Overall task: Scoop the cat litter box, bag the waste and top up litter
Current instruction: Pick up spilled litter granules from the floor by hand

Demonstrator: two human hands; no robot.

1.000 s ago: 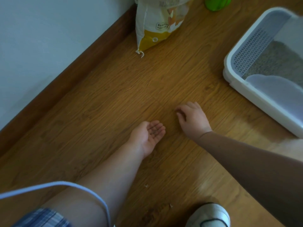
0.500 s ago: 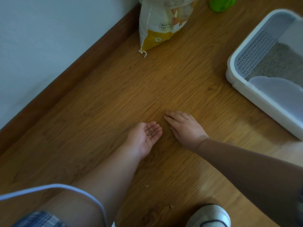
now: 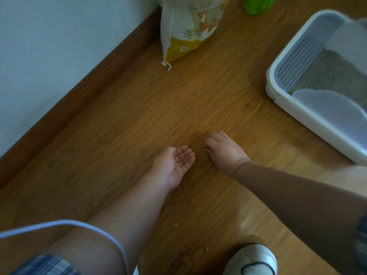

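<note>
We're low over the wooden floor, dark skirting board running along the wall to the left. The litter bag stands against it up top, with a green object just beside it. The litter box sits well off to the right, nothing between it and the hands. A pale cable loops across the near left, a white shoe sits at the bottom edge, and a couple of stray crumbs lie near it.

The box has a smooth white plastic rim, a grey perforated grille inside and coarse grey litter behind it. The bag is glossy, white over yellow.

The left hand lies palm up, fingers loosely spread, cradling a few dark granules. The right hand, in a brown sleeve, is knuckles up, just beside it.

Half a second ago those right fingers were stretched flat on the boards; now they're curled under, tips on the floor. We can't tell whether they pinch anything. The left palm hasn't budged.
</note>
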